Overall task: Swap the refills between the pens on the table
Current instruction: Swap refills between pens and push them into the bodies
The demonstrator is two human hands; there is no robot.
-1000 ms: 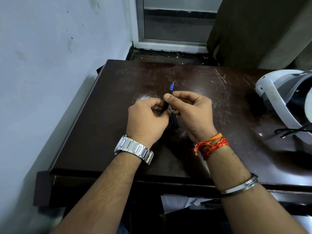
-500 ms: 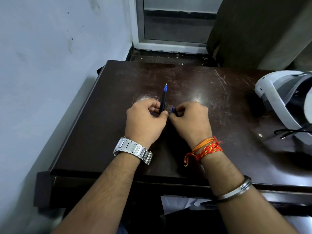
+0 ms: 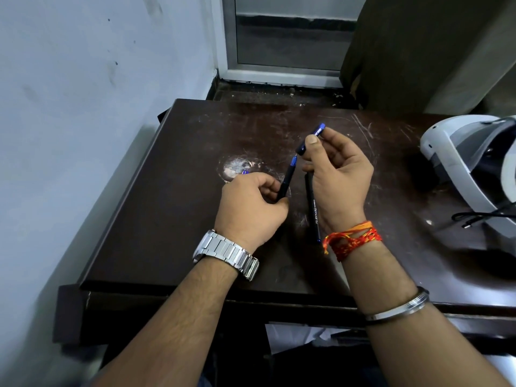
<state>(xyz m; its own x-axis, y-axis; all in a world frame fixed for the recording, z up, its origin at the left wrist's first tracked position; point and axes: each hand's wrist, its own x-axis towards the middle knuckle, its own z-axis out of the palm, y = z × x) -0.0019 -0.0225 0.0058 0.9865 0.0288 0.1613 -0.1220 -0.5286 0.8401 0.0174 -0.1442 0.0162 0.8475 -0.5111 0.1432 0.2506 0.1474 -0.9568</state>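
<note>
My left hand [image 3: 248, 208] grips a black pen [image 3: 287, 177] by its lower barrel, with the blue tip end pointing up and to the right. My right hand [image 3: 340, 177] is raised just right of it and pinches a blue pen cap [image 3: 317, 134] between thumb and fingers, close to the pen's tip. A second black pen [image 3: 314, 216] with white lettering lies lengthwise below my right palm, its upper end hidden by the hand. A small blue piece [image 3: 245, 172] shows just beyond my left knuckles.
The dark brown table [image 3: 167, 219] is scratched, with a pale worn patch near the middle. A white headset [image 3: 460, 163] and its black cable [image 3: 474, 219] sit at the right edge. A wall runs along the left, and a door frame stands behind the table.
My right hand has lifted and moved away to the upper right, holding the blue cap. The second pen under it is now uncovered. The pen in my left hand tilts more to the right.
</note>
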